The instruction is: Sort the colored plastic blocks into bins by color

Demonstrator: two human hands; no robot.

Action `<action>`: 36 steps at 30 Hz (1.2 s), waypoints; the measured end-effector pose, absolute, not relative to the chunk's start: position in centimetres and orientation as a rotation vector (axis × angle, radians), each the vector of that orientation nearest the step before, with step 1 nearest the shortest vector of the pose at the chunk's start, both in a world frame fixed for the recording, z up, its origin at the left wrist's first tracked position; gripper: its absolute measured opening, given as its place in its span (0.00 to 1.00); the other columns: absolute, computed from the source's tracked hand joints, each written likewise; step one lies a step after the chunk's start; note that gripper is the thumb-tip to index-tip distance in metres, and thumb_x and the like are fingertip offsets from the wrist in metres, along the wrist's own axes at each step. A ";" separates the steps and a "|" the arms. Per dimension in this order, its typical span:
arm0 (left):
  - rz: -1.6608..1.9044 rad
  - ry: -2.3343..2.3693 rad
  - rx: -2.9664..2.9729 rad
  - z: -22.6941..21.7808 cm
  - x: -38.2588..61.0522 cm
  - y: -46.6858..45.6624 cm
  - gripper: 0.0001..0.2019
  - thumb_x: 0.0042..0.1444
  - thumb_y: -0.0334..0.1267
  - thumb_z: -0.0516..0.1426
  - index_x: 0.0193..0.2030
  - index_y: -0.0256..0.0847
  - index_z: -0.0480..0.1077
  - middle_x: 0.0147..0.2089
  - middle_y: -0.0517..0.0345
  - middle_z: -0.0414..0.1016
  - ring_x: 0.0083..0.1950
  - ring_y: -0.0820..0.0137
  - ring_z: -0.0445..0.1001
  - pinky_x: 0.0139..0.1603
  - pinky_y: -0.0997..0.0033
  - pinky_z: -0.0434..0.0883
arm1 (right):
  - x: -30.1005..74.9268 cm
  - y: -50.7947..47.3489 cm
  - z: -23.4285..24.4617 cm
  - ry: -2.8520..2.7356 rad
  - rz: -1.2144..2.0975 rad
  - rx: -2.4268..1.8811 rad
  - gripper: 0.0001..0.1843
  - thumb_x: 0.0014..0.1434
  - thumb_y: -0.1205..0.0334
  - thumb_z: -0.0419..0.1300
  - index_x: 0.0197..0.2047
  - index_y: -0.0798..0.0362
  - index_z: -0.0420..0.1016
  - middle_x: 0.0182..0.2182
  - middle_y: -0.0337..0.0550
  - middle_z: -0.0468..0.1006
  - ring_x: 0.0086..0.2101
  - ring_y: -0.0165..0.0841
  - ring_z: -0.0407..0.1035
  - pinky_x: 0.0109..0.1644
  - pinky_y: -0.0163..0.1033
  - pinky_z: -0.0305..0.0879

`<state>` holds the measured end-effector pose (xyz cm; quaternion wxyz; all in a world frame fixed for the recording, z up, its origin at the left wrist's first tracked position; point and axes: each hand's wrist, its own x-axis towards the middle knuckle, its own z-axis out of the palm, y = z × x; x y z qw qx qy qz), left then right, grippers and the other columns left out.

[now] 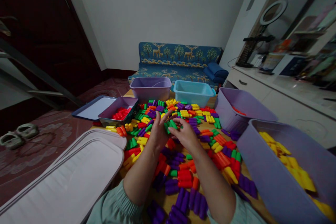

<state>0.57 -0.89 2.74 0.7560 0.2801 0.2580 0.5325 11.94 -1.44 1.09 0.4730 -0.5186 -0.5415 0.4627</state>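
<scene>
A low table is covered with several plastic blocks in purple, red, orange, yellow and green. Both my hands are raised over the middle of the pile, close together. My left hand and my right hand both pinch a green block held between them, fingers curled round its ends. Red and purple blocks lie directly under my wrists.
A purple bin with yellow blocks stands at the right, another purple bin behind it. A purple tub and a blue tub sit at the far edge. A tray holds red blocks. White lids lie at left.
</scene>
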 end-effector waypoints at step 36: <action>1.084 0.717 0.692 13.2 9.2 12.7 0.13 0.59 0.45 0.54 0.39 0.35 0.69 0.19 0.62 0.63 0.18 0.74 0.64 0.20 0.76 0.62 | 16.3 10.2 11.8 -0.574 1.270 -1.020 0.06 0.49 0.75 0.59 0.27 0.56 0.68 0.16 0.32 0.70 0.17 0.23 0.63 0.19 0.26 0.65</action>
